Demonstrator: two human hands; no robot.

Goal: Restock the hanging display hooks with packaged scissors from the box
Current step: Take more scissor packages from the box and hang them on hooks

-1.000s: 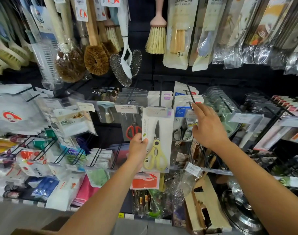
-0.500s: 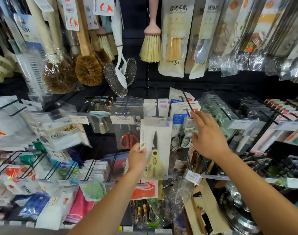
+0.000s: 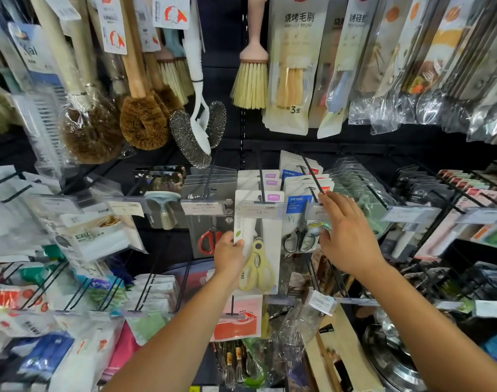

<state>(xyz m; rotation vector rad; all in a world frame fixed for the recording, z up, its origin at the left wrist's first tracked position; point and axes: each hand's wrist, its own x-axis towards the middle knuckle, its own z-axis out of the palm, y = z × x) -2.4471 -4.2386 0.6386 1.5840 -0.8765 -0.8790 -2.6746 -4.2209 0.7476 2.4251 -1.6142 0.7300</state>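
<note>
A white card pack of yellow-handled scissors (image 3: 258,250) hangs at the front of a black display hook (image 3: 260,179), behind its price tag (image 3: 259,212). My left hand (image 3: 229,254) pinches the pack's lower left edge, thumb on the front. My right hand (image 3: 344,236) is stretched out with straight fingers at the neighbouring hook (image 3: 312,174), touching its tag beside the black-handled scissors pack (image 3: 299,236). Red-handled scissors (image 3: 209,240) hang to the left. No box is in view.
Brushes and scourers (image 3: 196,134) hang above, close over the hooks. More black hooks with packs stick out on both sides. Below are lower hooks with packs, wooden boards (image 3: 340,352) and steel pan lids (image 3: 391,360).
The view has tilted up a little. My left hand has pushed the yellow scissors pack further onto its hook. My right hand has stayed at the neighbouring hook's tag.
</note>
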